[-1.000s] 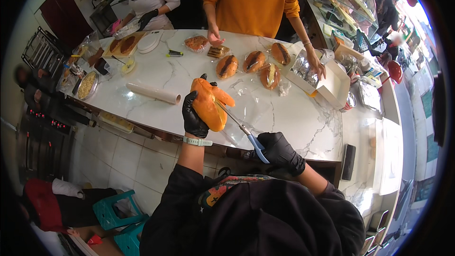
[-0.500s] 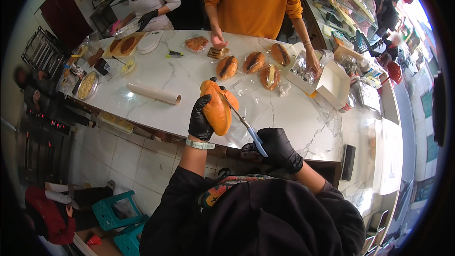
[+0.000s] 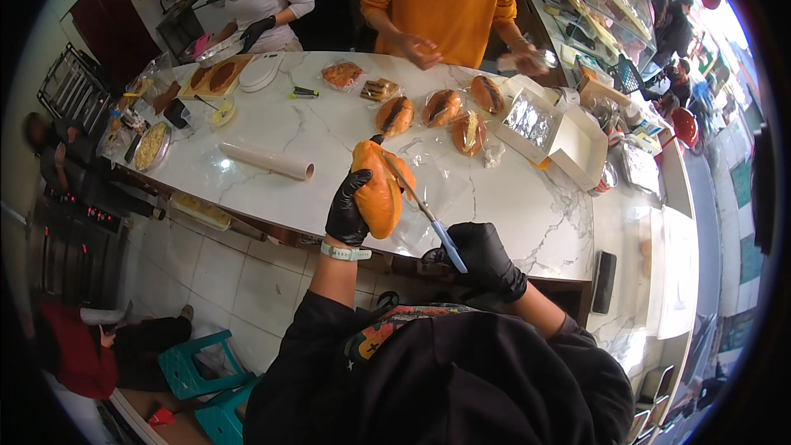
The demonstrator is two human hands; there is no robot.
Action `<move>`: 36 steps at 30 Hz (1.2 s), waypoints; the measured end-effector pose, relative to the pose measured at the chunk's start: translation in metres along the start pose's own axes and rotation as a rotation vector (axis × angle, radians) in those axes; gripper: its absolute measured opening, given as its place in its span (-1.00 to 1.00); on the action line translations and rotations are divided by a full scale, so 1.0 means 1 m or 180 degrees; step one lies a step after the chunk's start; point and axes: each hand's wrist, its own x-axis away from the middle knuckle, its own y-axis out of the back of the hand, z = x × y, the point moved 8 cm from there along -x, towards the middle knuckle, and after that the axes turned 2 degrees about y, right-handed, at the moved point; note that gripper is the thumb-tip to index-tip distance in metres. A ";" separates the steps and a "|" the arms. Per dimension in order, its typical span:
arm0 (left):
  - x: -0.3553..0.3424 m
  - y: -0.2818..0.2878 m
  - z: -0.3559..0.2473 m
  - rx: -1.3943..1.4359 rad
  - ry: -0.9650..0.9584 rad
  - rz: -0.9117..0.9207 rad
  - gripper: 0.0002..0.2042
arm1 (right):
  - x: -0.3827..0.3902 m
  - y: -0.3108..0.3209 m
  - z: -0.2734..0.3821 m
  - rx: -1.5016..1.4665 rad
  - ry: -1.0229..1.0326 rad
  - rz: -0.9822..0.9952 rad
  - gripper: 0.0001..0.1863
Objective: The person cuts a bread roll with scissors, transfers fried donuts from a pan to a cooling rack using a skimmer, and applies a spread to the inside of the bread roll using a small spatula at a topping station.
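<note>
A golden-brown bread roll (image 3: pixel 376 198) is held up over the near edge of the counter by my left hand (image 3: pixel 347 213) in a black glove, its fingers wrapped round the left side. The roll is split, and its two halves stand partly apart. My right hand (image 3: pixel 482 259), also black-gloved, is closed round the light-blue handle of a knife (image 3: pixel 446 241). Its narrow metal blade slants up and left into the split; the tip is hidden by the bread. Under the roll lies clear plastic film (image 3: pixel 420 227).
Wrapped filled rolls (image 3: pixel 395 116) lie across the marble counter (image 3: pixel 272 128). A paper roll (image 3: pixel 268 161) is to the left, an open white box (image 3: pixel 577 148) to the right. Across the counter stands a person in a yellow sweatshirt (image 3: pixel 441 0). A phone (image 3: pixel 605 282) lies at right.
The person in yellow has drawn a hand out of the white box and lifts a shiny wrapped item. My hands, the roll and the knife have barely shifted.
</note>
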 end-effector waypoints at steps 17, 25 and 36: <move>-0.003 0.001 0.010 0.0481 0.0202 -0.0035 -0.39 | 0.002 0.034 0.003 0.1576 -0.0606 -0.0386 -0.47; 0.001 0.010 0.019 0.0006 0.0554 -0.0026 -0.36 | 0.003 0.042 -0.008 0.1510 -0.0691 -0.0595 -0.48; -0.004 0.001 0.026 0.0986 0.0410 0.0404 -0.44 | 0.001 0.052 -0.022 -0.0034 -0.0795 -0.0468 -0.58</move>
